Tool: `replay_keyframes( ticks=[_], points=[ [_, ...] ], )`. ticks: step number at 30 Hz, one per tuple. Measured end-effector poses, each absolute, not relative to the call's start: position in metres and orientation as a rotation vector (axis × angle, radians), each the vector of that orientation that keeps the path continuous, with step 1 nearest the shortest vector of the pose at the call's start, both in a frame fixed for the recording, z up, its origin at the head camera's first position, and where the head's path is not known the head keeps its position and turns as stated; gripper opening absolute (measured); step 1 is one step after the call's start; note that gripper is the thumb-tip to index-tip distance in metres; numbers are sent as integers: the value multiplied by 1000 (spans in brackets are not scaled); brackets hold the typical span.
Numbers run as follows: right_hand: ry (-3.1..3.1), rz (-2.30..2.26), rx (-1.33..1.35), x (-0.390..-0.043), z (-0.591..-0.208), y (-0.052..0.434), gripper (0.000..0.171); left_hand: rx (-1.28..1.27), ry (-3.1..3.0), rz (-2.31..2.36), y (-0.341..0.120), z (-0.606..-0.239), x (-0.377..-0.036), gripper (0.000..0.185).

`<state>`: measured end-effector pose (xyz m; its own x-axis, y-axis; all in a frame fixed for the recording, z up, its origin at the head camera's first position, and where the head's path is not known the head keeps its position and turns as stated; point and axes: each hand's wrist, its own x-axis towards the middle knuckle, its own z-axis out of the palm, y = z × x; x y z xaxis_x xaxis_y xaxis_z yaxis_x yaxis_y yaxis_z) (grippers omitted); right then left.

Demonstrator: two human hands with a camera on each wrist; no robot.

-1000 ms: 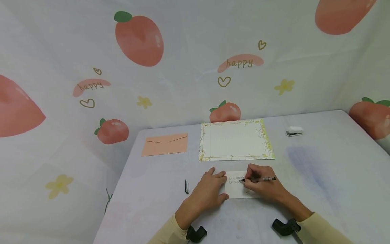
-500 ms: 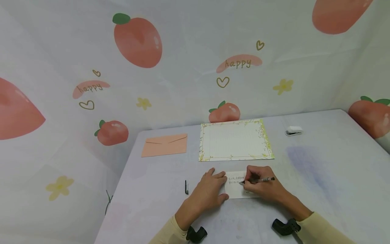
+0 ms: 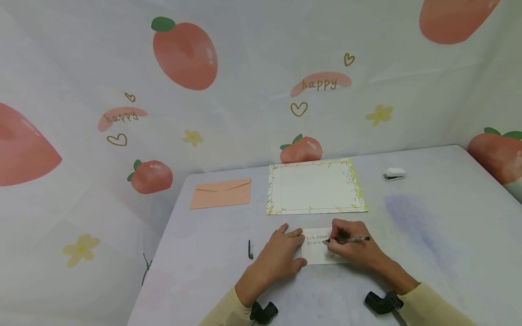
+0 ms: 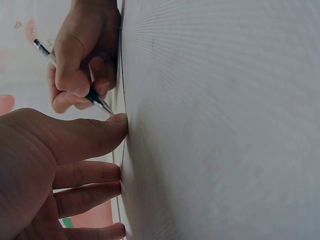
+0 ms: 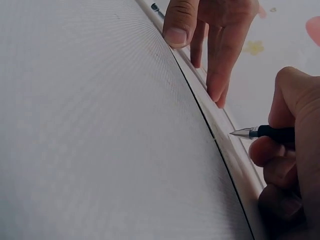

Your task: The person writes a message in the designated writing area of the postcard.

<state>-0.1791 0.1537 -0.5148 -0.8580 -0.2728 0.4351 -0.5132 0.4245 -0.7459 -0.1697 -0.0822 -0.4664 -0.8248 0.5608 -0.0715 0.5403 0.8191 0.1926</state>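
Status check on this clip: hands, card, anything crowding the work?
Left hand flat, pressing small white card. Right hand gripping black pen, tip on card beside handwritten lines. Black pen cap lies left, clear of work.

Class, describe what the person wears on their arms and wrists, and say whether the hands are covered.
Both arms wear long pale cream-yellow sleeves, the left sleeve and the right sleeve reaching to the wrists. A black mount sits beside each wrist: the left mount and the right mount. The left hand and right hand are bare, without gloves; no rings or watch show.
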Motion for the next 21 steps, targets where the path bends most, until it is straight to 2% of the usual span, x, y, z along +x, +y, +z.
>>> replay_keyframes(
  ticks=[21],
  points=[
    [-2411,1441,647,-177,-513,159,39,874,2882,246,-82,-466,-168,57]
  ],
)
